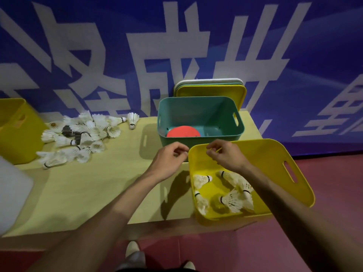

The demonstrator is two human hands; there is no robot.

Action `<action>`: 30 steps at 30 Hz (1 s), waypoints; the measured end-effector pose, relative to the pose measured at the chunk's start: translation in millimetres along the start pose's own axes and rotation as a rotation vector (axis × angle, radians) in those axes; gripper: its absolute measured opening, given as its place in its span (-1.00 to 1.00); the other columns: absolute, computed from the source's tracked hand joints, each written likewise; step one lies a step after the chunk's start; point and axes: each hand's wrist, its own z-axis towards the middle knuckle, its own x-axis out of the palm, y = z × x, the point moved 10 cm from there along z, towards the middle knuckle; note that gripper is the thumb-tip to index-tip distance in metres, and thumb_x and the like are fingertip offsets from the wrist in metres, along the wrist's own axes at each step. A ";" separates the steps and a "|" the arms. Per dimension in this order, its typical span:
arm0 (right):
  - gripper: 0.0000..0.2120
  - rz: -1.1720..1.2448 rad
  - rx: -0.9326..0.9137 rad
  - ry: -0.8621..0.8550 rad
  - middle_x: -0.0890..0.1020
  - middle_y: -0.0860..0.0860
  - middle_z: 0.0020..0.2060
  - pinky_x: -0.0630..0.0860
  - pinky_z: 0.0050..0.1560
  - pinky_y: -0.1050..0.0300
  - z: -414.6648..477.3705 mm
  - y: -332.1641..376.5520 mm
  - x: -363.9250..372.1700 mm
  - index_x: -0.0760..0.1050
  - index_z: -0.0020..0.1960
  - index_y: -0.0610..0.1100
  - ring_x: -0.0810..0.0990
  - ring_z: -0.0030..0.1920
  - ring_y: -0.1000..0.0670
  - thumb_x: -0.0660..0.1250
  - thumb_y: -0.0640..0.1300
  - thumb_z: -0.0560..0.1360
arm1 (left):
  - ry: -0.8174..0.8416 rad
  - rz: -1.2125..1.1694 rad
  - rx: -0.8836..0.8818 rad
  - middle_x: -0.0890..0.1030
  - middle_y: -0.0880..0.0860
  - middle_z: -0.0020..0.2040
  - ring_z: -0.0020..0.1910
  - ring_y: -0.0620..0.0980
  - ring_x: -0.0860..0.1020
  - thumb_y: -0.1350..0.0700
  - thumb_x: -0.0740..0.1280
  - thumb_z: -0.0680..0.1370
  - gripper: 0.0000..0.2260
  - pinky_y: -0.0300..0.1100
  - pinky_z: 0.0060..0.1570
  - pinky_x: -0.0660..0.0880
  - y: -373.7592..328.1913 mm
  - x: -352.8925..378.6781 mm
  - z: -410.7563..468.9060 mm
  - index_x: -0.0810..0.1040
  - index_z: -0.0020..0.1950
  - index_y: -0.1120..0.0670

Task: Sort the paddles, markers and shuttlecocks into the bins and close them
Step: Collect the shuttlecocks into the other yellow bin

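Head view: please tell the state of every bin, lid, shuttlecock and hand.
Near yellow bin: open, holds shuttlecocks.
Teal bin: open, red disc inside.
Lids: off, leaning against wall.
Shuttlecock pile: loose on table.
Left hand: fingers curled, empty.
Right hand: curled at yellow rim, grip unclear.

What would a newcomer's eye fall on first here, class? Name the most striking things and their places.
The yellow bin at the front right of the table, holding white shuttlecocks, strikes first, with the left hand and right hand curled near its far rim. Behind it sits an open teal bin with a red disc inside; a pile of shuttlecocks sprawls on the table's left.
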 end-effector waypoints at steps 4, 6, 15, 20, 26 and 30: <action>-0.83 -0.015 -0.071 0.042 0.66 -0.02 -0.12 0.48 -0.12 0.17 26.7 54.6 33.7 0.59 0.05 -0.11 0.62 -0.13 -0.01 0.36 -0.09 0.50 | -0.076 -0.045 -0.083 0.60 -0.11 -0.07 -0.09 -0.18 0.55 0.13 0.29 0.56 -0.86 -0.39 -0.08 0.45 38.3 -47.7 3.2 0.59 0.08 0.01; -0.84 -0.036 -0.105 0.063 0.67 -0.04 -0.12 0.38 -0.15 0.26 41.3 82.8 55.6 0.60 0.05 -0.13 0.59 -0.14 0.04 0.36 -0.12 0.49 | -0.127 -0.068 -0.134 0.62 -0.06 -0.07 -0.10 -0.12 0.56 0.14 0.30 0.55 -0.85 -0.39 -0.09 0.45 64.5 -76.3 4.6 0.60 0.08 0.03; -0.76 -0.020 -0.118 0.333 0.63 0.02 -0.07 0.46 -0.03 0.18 108.1 195.8 198.0 0.55 0.15 -0.09 0.60 -0.03 0.00 0.32 -0.05 0.52 | -0.264 -0.153 -0.356 0.59 -0.03 0.01 -0.08 -0.21 0.53 0.14 0.27 0.57 -0.83 -0.53 -0.26 0.37 208.0 -214.9 7.4 0.58 0.12 0.02; -0.69 0.013 -0.021 0.437 0.60 0.05 -0.05 0.53 -0.05 0.10 146.5 227.9 270.1 0.50 0.18 -0.08 0.58 -0.08 0.01 0.33 0.04 0.51 | -0.306 -0.153 -0.475 0.57 0.04 0.11 0.06 -0.07 0.51 0.19 0.27 0.55 -0.77 -0.27 0.03 0.37 283.4 -273.3 13.8 0.56 0.19 0.08; -0.57 0.006 0.137 0.468 0.63 -0.08 0.01 0.42 0.05 0.13 186.3 246.2 344.2 0.45 0.27 -0.18 0.55 0.09 -0.07 0.30 0.09 0.53 | -0.340 0.024 -0.537 0.52 0.11 0.22 0.17 0.04 0.51 0.15 0.34 0.52 -0.75 -0.19 0.10 0.40 364.2 -327.3 36.4 0.54 0.20 0.09; -0.49 0.085 0.275 0.439 0.60 -0.11 0.17 0.43 0.12 0.11 206.3 241.0 385.2 0.39 0.32 -0.19 0.53 0.17 -0.09 0.30 0.12 0.52 | -0.296 0.229 -0.532 0.45 0.13 0.28 0.26 0.11 0.44 0.12 0.30 0.54 -0.68 -0.09 0.18 0.36 395.6 -345.4 60.0 0.48 0.30 0.09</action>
